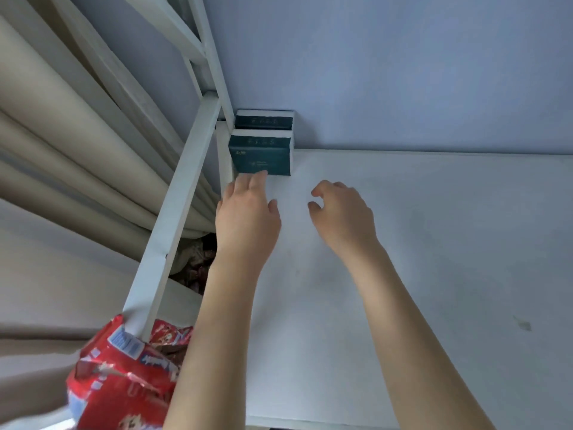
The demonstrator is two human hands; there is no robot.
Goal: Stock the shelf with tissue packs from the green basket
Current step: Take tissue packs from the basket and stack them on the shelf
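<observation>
Near tissue pack (262, 158): a dark green pack in the far left corner of the shelf (403, 243). Its long axis runs left to right, along the wall (403, 72). One broad printed face looks toward the near side, and the white end looks to the right.
Far tissue pack (263, 121): it lies directly behind the first one, touching it, with the same direction. Its back is against the wall.
Left hand (246, 212): it reaches far over the shelf. The fingers (259, 178) are nearly straight and close together, and the tips touch the lower near edge of the near pack. They do not grasp it.
Right hand (344, 212): it hovers over the shelf, to the right of the left hand and near to the packs. The fingers (319, 190) are loosely curled and a little spread, and they hold nothing.
Edges: the left ends of both packs are just beside the white frame post (176, 197). The wall closes the far side.
Open room: to the right of the packs, bare white shelf board goes on to the right border of the view, and also toward the near edge.
Surroundings: a beige curtain (62, 135) hangs left of the frame. A red snack bag (124, 377) is at near left, below.
</observation>
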